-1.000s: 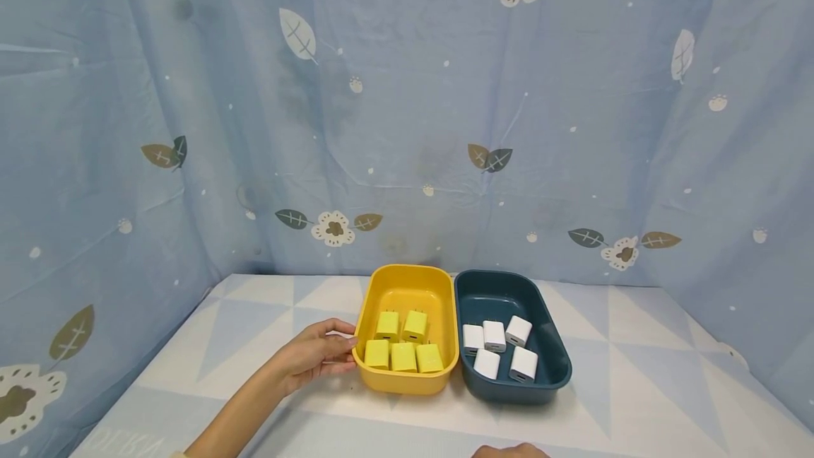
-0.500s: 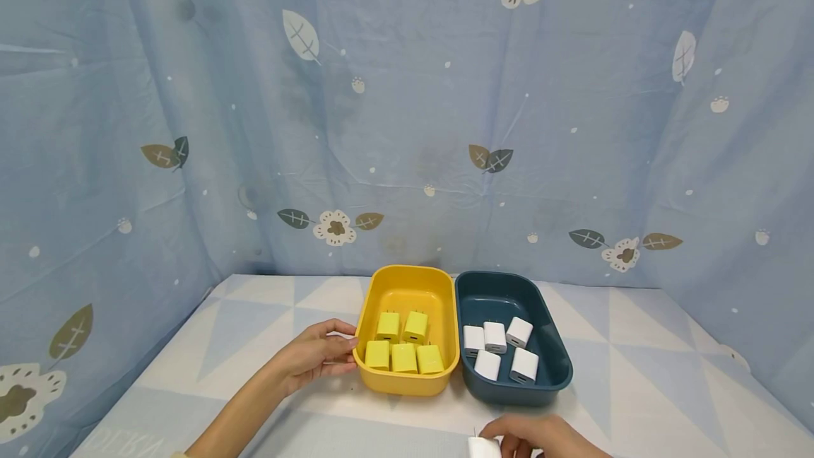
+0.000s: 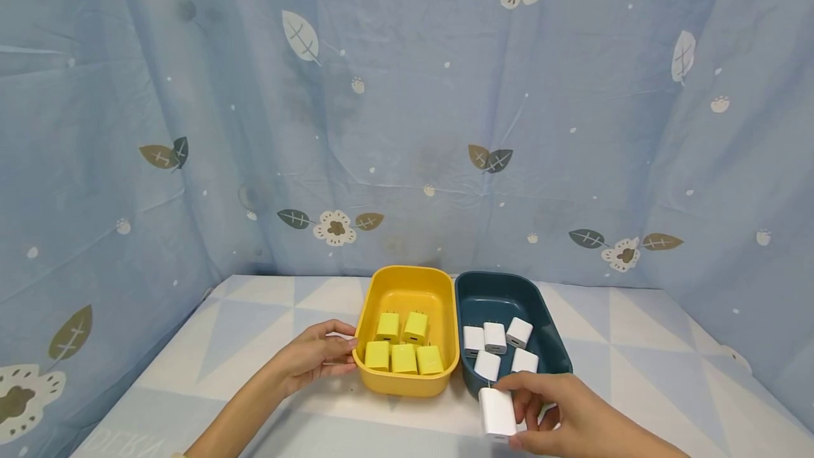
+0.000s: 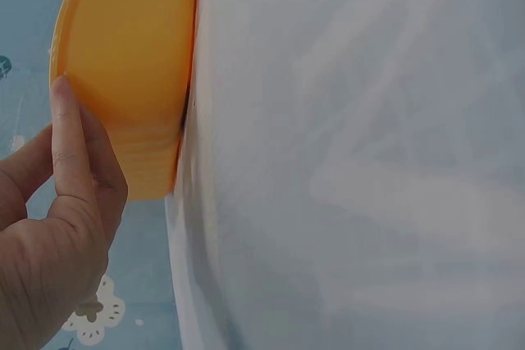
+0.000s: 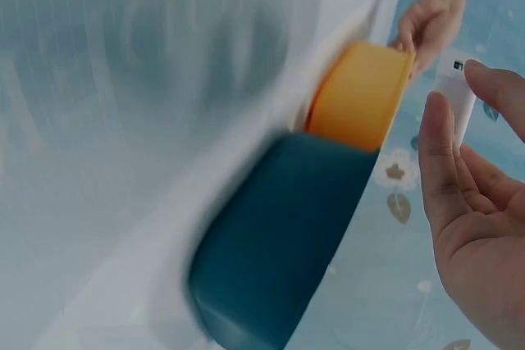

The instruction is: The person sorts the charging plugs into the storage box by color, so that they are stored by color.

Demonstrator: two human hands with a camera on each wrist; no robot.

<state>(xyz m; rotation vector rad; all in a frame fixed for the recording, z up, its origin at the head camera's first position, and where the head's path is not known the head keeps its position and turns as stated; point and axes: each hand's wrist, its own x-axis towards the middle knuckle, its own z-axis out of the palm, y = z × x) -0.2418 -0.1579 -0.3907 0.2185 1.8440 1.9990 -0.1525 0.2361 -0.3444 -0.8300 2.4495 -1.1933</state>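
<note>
In the head view my right hand (image 3: 572, 412) pinches a white charger plug (image 3: 498, 412) between thumb and fingers, prongs pointing away. It hangs at the near edge of the dark blue tray (image 3: 499, 293), overlapping it. In the right wrist view the plug (image 5: 456, 92) shows its port end at the thumb. My left hand (image 3: 311, 355) touches the left rim of the yellow tray (image 3: 407, 287). The left wrist view shows a fairly straight finger (image 4: 70, 145) with its tip at that rim. Several yellow charger plugs (image 3: 403, 357) lie in the yellow tray, several white ones (image 3: 494, 337) in the blue.
Both trays stand side by side on a table with a blue and white triangle-patterned cover (image 3: 655, 373). A blue curtain (image 3: 407, 90) printed with flowers and leaves hangs behind the table and along its sides.
My right hand has come in from the bottom edge and moved forward with the white charger plug, up to the blue tray's near edge. The left hand and both trays have stayed put.
</note>
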